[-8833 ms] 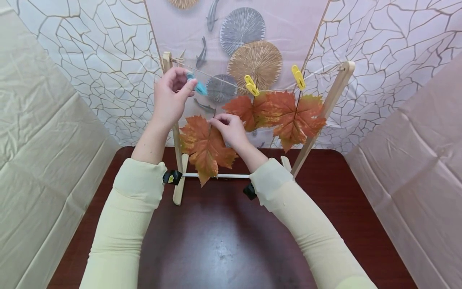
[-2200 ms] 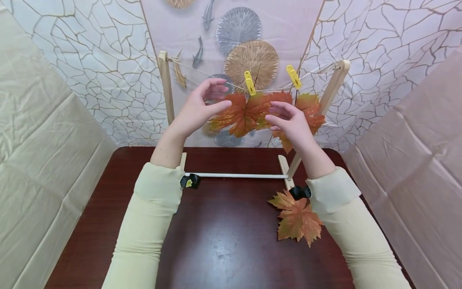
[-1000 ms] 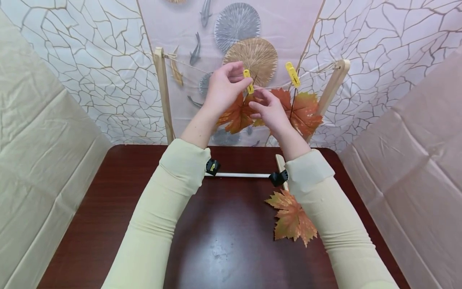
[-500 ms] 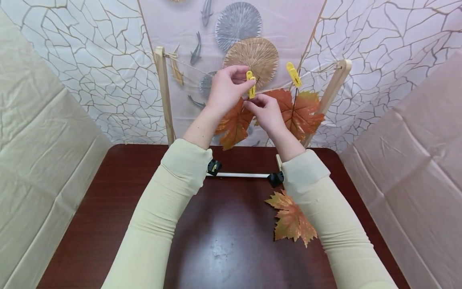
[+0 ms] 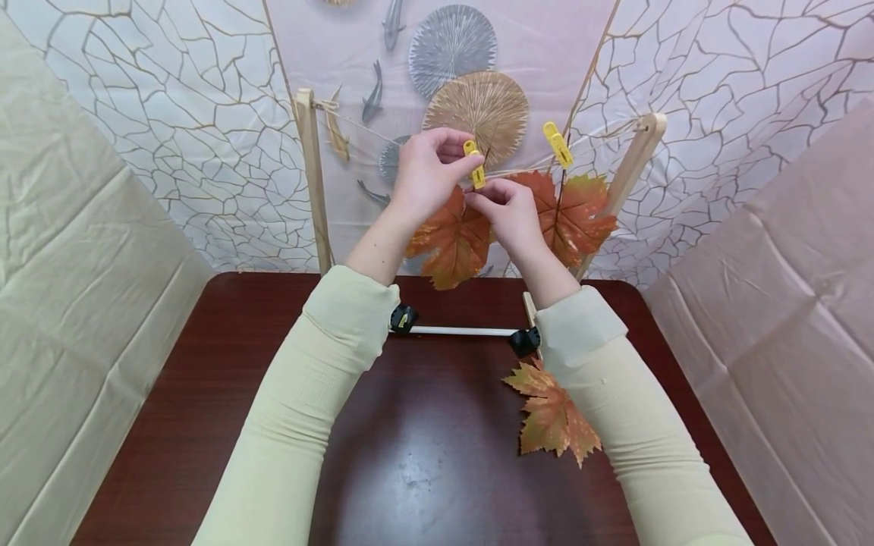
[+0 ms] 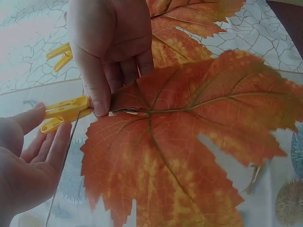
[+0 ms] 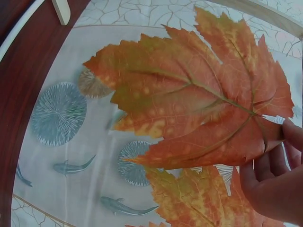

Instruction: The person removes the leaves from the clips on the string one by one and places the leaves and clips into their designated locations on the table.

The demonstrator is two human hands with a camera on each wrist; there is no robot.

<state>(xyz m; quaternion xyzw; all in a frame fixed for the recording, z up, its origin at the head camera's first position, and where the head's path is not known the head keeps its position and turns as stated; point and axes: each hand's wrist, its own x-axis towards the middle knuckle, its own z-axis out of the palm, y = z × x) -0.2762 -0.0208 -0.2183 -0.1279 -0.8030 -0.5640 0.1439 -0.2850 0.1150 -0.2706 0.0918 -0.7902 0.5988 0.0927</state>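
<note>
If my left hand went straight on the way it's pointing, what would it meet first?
Beyond the yellow clip it pinches, probably your right hand, which holds an orange leaf just past the clip in the left wrist view. Depth is unclear, so it might pass.

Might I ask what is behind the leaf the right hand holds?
Behind the held leaf are the printed backdrop and, in the left wrist view, part of another leaf; their covered parts cannot be seen.

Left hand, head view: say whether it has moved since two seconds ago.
Yes, the left hand has moved rightward, away from the left wooden post, and pinches a yellow clip.
</note>
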